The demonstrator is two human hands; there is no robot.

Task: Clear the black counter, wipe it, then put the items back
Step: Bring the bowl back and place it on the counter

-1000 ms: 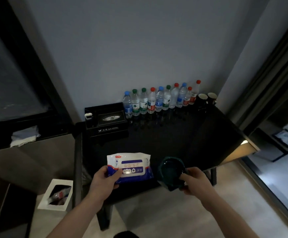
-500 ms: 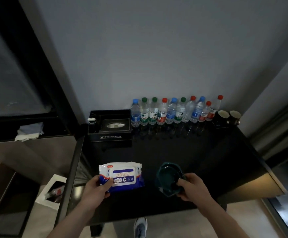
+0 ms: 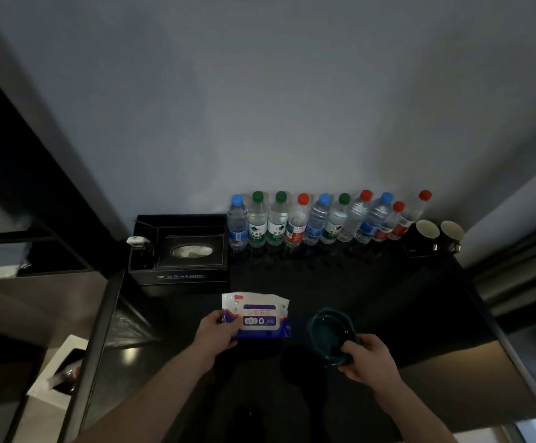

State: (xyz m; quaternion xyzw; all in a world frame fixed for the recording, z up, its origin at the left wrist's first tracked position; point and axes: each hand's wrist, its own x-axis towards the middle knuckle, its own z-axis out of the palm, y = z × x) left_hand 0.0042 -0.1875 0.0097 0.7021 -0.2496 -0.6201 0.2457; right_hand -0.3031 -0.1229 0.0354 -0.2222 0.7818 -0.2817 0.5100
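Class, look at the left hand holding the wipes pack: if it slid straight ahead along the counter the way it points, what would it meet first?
Probably a water bottle in the back row: the left hand, gripping the wipes pack, points up and slightly right across bare black counter. Depth is uncertain.

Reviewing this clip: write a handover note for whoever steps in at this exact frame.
Left hand grips the wet-wipe pack low over the black counter.
Right hand holds the teal bowl by its rim.
Bottles, two mugs and the tissue box tray stand along the back wall.
Done: cannot tell whether wiping has happened.
Left: set both items down.
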